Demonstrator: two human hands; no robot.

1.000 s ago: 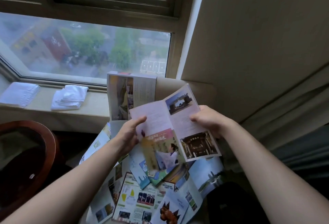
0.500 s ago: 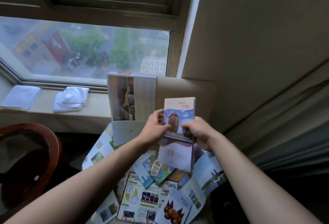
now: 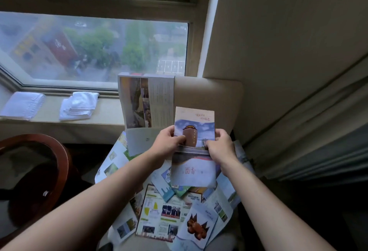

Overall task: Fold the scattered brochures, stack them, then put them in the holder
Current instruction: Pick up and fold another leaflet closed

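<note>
- Head view: the left hand (image 3: 169,141) and the right hand (image 3: 219,146) are each pinching a side edge of a folded brochure (image 3: 194,147), holding it upright above the scattered brochures (image 3: 165,216).
- Those loose sheets are lying overlapped on a beige chair seat (image 3: 223,240).
- The holder (image 3: 139,141) is standing just left of the held brochure, carrying a tall leaflet (image 3: 146,101).
- Folded white towels (image 3: 78,106) are sitting on the windowsill (image 3: 107,114).
</note>
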